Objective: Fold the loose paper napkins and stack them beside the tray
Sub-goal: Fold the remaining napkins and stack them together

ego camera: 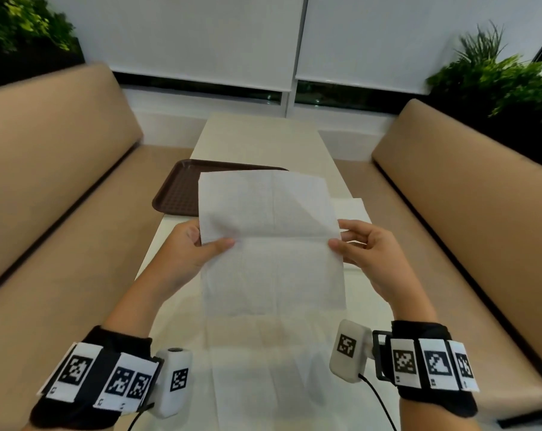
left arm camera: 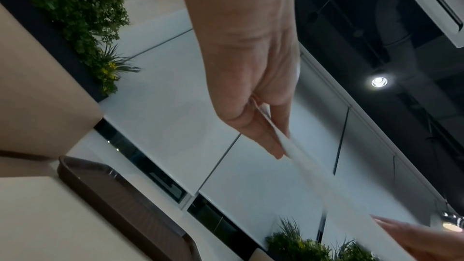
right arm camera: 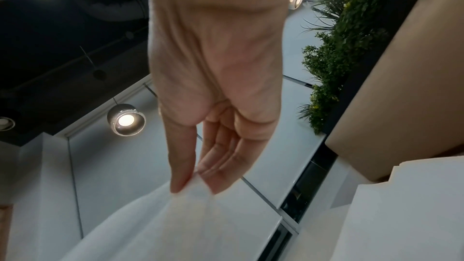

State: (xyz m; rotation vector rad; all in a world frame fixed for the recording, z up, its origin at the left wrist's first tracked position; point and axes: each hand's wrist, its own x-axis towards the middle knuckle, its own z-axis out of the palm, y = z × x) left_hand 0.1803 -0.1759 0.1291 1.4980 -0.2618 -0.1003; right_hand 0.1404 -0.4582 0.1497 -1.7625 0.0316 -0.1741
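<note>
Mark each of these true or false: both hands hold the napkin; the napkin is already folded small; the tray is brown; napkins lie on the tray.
1. Both the left hand and the right hand hold the napkin: true.
2. The napkin is folded small: false, it is held open, showing creases.
3. The tray is brown: true.
4. Napkins lie on the tray: false, none shows there; another napkin lies on the table to the tray's right.

Head view from above, facing forward and down along the table (ego camera: 263, 141), both hands mid-frame, left wrist view close under the left hand (left arm camera: 251, 78), tilted up toward blinds and ceiling, right wrist view likewise, napkin (ego camera: 269, 244) shared by all three
</note>
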